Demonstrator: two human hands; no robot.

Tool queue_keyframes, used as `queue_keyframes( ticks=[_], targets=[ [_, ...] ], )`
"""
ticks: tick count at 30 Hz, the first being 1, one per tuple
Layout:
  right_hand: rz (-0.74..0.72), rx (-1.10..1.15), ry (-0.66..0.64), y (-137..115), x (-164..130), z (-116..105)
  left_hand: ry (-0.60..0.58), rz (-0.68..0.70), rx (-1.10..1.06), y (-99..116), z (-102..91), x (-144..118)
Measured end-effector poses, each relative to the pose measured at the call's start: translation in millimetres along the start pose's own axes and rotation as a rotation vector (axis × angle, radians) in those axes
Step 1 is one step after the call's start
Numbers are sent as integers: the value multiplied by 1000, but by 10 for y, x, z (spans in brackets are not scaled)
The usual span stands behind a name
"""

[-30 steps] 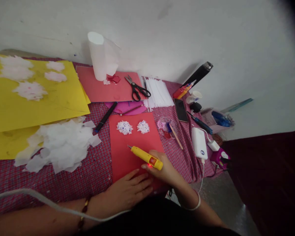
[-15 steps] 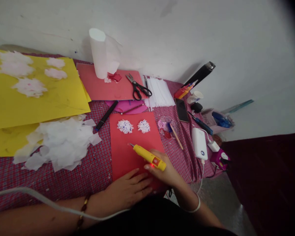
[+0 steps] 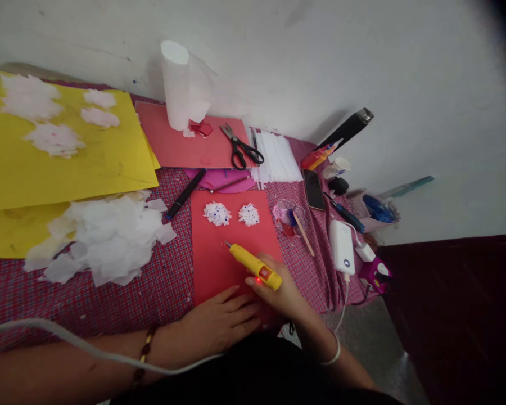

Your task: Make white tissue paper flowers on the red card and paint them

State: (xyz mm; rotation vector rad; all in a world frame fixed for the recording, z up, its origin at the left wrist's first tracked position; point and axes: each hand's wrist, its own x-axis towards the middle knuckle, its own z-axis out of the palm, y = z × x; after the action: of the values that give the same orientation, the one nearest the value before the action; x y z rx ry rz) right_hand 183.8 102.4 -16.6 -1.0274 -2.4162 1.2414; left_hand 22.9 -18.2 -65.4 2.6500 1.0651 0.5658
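Note:
My right hand is closed round a yellow glue gun. Its metal tip points up and left over a red sheet of paper, and a small red light glows near my thumb. I cannot tell whether the tip touches the paper. My left hand lies flat on the lower part of that sheet, fingers stretched out. On the sheet's upper half sit two round clusters of white bits with blue specks, a left cluster and a right cluster.
Left are a heap of white paper pieces and yellow sheets with pale fluffy shapes. Behind are a black marker, scissors and a white roll. Right are a brush, phone and power bank. A white cable crosses my left forearm.
The view has shifted slightly. The glue gun's tip stays over the red sheet with almost no movement, and my left hand stays flat on the paper.

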Motion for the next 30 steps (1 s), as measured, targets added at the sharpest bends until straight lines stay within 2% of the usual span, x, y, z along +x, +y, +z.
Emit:
queue_keyframes(
  ticks=[8,13,22,26,30],
  targets=[
    [6,-68,-27,-26,77,38,18,21,3,-12,22,-14],
    [27,-92,-30,-15,105,41,-18,2,-4,-2,2,-14],
    [53,-79,-82,-50,84,9,29,16,-12,-10,-32,24],
    [110,64,-116,-122,60,-44,21,10,-30,-7,-8,7],
    [261,429,-244,-187,52,-74,16,-2,-64,-8,43,-24]
  ],
)
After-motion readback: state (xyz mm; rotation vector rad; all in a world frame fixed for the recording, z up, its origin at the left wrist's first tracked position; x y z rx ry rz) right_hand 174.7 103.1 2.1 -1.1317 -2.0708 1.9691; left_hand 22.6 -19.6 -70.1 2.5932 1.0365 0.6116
